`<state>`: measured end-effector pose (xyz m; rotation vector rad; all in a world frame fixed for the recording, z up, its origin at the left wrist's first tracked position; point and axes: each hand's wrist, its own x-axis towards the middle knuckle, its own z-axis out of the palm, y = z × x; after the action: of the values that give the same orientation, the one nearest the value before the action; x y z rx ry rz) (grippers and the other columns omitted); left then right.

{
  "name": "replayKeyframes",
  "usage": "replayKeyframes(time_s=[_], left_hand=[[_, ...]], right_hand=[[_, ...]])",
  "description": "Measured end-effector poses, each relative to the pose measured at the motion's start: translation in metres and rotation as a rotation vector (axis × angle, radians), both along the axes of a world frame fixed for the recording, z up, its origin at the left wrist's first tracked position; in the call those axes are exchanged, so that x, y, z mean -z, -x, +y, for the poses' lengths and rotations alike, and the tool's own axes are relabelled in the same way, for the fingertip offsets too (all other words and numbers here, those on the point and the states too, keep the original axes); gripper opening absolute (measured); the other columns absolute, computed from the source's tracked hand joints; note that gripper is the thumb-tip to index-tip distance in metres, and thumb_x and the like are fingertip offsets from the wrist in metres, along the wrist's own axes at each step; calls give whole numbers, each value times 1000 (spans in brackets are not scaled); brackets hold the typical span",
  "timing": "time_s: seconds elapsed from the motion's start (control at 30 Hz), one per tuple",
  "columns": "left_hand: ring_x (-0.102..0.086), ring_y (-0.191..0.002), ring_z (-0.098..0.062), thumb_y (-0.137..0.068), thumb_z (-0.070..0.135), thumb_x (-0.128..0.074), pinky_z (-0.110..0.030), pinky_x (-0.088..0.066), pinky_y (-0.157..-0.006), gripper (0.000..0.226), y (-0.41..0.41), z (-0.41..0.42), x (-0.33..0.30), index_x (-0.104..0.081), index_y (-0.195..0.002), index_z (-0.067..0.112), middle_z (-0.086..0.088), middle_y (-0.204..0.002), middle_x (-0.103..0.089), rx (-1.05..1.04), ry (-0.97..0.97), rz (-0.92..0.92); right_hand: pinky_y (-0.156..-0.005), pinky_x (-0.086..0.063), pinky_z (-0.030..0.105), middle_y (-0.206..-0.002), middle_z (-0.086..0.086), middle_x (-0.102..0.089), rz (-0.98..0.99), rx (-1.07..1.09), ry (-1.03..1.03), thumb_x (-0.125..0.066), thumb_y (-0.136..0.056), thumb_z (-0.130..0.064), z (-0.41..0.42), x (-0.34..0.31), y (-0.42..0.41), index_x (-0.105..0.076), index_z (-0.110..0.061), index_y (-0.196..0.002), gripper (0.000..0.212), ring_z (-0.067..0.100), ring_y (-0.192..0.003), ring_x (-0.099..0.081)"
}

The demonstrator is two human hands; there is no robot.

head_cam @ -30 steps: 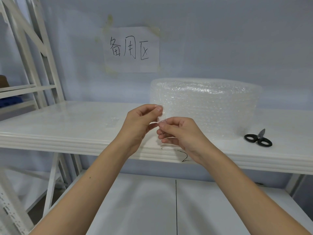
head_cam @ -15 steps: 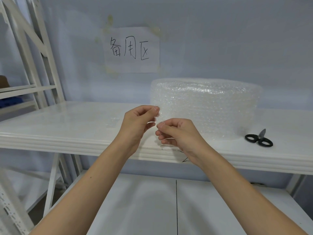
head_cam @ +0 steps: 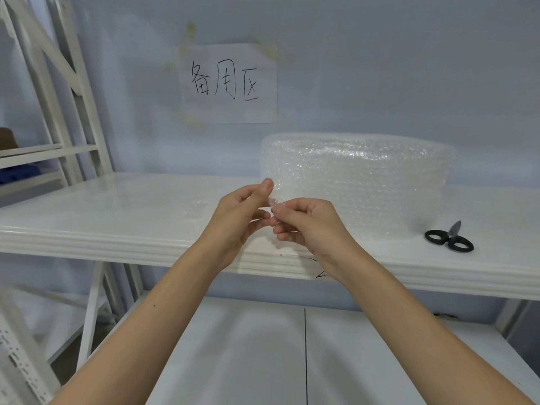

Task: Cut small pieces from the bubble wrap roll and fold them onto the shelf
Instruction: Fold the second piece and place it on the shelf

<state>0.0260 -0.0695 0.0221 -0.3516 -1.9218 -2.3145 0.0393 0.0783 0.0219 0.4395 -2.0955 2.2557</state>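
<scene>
Shelf [head_cam: 117, 229] carries the bubble wrap roll [head_cam: 356, 182], at 1 o'clock from the hands. Scissors [head_cam: 448, 238] lie at 3 o'clock, untouched. Left hand [head_cam: 236, 217] and right hand [head_cam: 309, 223] pinch a small bubble wrap piece [head_cam: 274, 203] between them: folding underway. Possibly one folded piece [head_cam: 195, 208] already lies at 9 o'clock; more cutting likely remains.

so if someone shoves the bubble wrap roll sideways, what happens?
The bubble wrap roll probably slides rather than rolls: it stands on its flat end on the shelf. Likely light, being air-filled film. Its wall looks soft, so it would probably dent.
</scene>
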Motion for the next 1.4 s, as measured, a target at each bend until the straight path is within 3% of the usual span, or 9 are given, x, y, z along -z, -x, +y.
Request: replayKeyframes(time_s=[0.1,0.27,0.57,0.9,1.07,1.13,1.27,1.4], left_hand=[[-63,-73,-17,-90,38,-65,-28,-55,-82,33,0,-4,5,-72,-96,7,-4,-88,-71,44,76,-8],[-63,-73,-16,-91,18,-66,-29,-54,-80,12,0,-6,8,-72,-89,8,-4,-84,-71,18,100,34],[-59,-78,-18,-89,20,-70,-29,-53,-80,14,2,-9,5,-72,-89,6,-6,-89,-69,-40,163,45],[-60,-77,-14,-87,23,-72,-28,-53,-75,11,5,-26,0,-75,-84,13,5,-85,-69,-153,253,19],[-53,-66,-10,-85,26,-74,-23,-44,-66,16,24,-54,-5,-75,-87,10,6,-82,-68,-349,532,-4],[-57,-73,-8,-84,24,-75,-26,-42,-73,18,36,-68,-7,-75,-89,7,4,-85,-68,-422,643,-45],[-63,-95,-23,-82,24,-77,-30,-44,-80,22,60,-93,-7,-76,-89,3,-6,-98,-71,-502,874,-70],[-60,-83,-22,-84,25,-75,-31,-45,-73,23,70,-95,-9,-78,-90,3,-9,-99,-74,-582,1046,-57]], right_hand=[[-70,-59,27,-76,10,-72,-6,13,1,-67,-89,-13,-1,1,2,-70,4,-97,20,14,-67,-66],[-66,-59,24,-72,7,-72,-15,25,12,-66,-89,-12,-3,4,4,-70,5,-97,19,12,-64,-66],[-69,-60,26,-77,10,-72,-20,-5,0,-65,-90,-12,-4,3,6,-69,4,-98,19,16,-67,-66],[-77,-60,33,-92,2,-66,-47,21,-65,-70,-85,-17,-10,7,6,-68,-5,-107,25,16,-77,-67],[-71,-60,30,-91,0,-62,49,125,-73,-64,-87,-9,-5,6,3,-67,-8,-107,20,16,-72,-66],[-71,-59,30,-91,0,-62,74,142,-76,-62,-88,-7,-3,4,2,-67,-8,-106,19,16,-70,-65],[-71,-59,31,-92,-1,-62,114,152,-98,-59,-88,-6,0,1,0,-68,-8,-103,17,15,-66,-65],[-73,-61,34,-91,-1,-63,140,174,-135,-58,-88,-7,4,1,0,-70,-9,-98,15,14,-63,-66]])
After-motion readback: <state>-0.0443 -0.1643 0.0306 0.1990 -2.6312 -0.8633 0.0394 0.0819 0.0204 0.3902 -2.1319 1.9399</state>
